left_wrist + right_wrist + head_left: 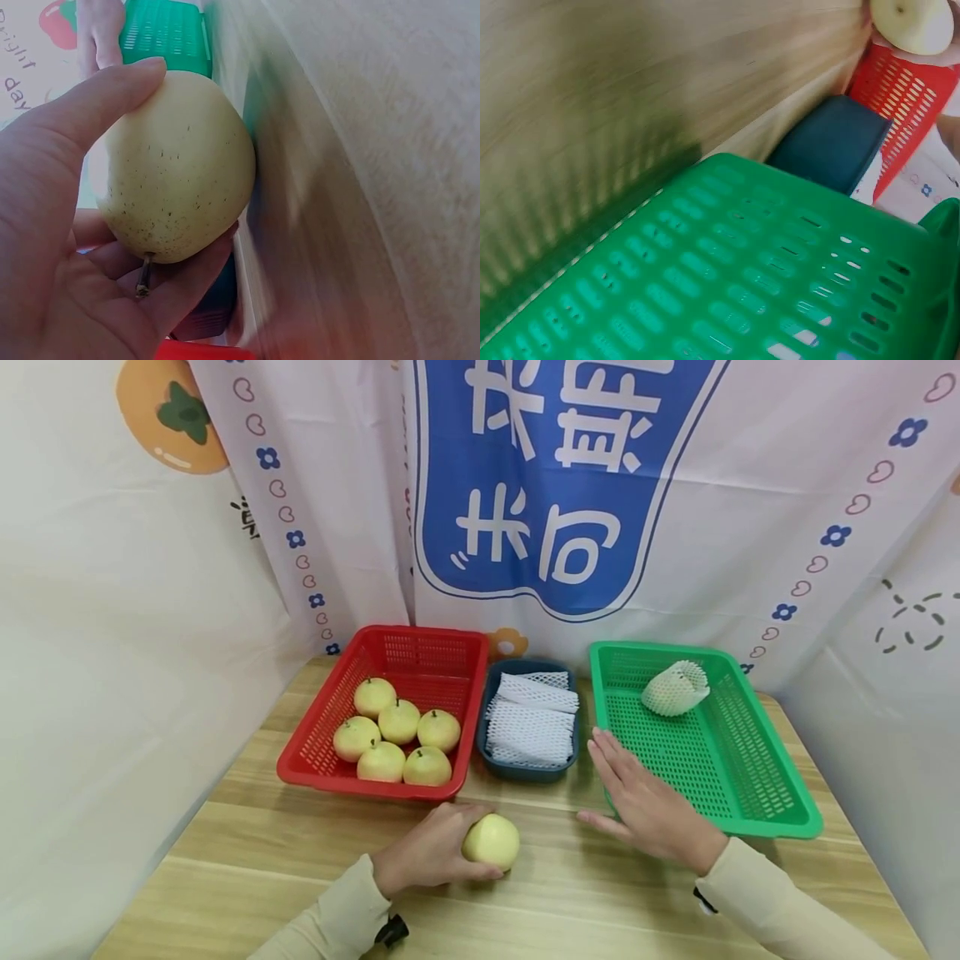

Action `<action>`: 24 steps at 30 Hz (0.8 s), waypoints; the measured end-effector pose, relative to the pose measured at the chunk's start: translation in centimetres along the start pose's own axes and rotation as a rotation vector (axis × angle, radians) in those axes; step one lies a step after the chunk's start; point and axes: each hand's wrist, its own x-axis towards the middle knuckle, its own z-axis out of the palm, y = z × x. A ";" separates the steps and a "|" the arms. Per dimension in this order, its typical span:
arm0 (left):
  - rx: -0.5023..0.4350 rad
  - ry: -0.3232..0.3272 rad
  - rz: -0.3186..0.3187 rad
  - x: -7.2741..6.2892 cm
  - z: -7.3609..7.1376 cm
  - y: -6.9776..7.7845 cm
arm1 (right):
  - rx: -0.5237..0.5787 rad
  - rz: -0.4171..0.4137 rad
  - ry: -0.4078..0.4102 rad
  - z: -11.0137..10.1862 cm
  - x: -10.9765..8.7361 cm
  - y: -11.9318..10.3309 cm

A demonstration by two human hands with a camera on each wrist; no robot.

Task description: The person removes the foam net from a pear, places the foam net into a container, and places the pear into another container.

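Observation:
My left hand (442,847) grips a pale yellow pear (492,842) in front of the red basket. In the left wrist view the thumb lies over the speckled pear (176,169), fingers curl beneath it, and its stem points toward the palm. My right hand (648,806) has straight fingers and holds nothing; it is over the near left corner of the green basket (772,827). Whether it touches the rim cannot be told. Inside that basket sits a pear in a white foam net (675,688).
Several yellow pears (399,720) lie in the red basket (300,768) at left. Between the baskets stands a dark blue tray (525,772) with stacked white foam nets (531,727). A printed cloth (345,527) hangs behind the wooden table (247,835).

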 end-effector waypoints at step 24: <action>0.399 0.003 0.064 -0.6 -15.1 7.2 | -0.027 -0.002 0.024 0.1 -0.1 -0.3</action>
